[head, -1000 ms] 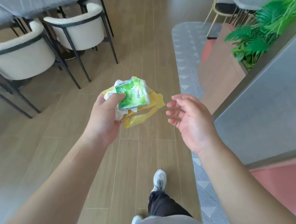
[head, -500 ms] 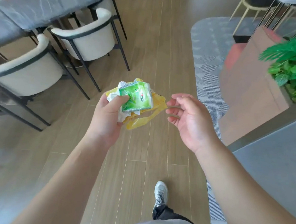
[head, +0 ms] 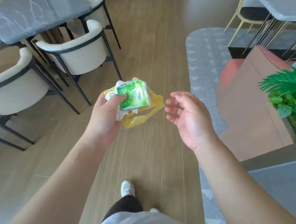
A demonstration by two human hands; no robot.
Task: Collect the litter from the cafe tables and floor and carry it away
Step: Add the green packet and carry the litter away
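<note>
Wooden floorboards [head: 148, 42] run ahead of us, with a grey marbled table [head: 28, 14] and cream chairs [head: 74, 54] at the left, a grey patterned rug [head: 205, 60] to the right, and a brown planter box [head: 253, 101] holding green plants [head: 292, 97] at the far right. Compared with half a second ago, we see the table and chairs lower and closer in the view, the planter nearer the right edge, and more of the rug ahead; another table with thin metal legs [head: 280, 11] now shows at the top right.

Our left hand [head: 106, 116] grips a bundle of litter in front of us above the floor: a green tissue packet [head: 134, 97] under the thumb, crumpled white paper [head: 120, 99] behind it, and a yellow plastic bag [head: 143, 115] hanging below. The bundle sits in the hand just as it did before. Our right hand [head: 188, 118] hangs just beside the bundle, palm turned inward, fingers loosely bent and holding nothing, apart from the yellow bag. Its pose matches the earlier view. Below, a white shoe [head: 127, 188] rests on the boards, lower in the view than before.
</note>
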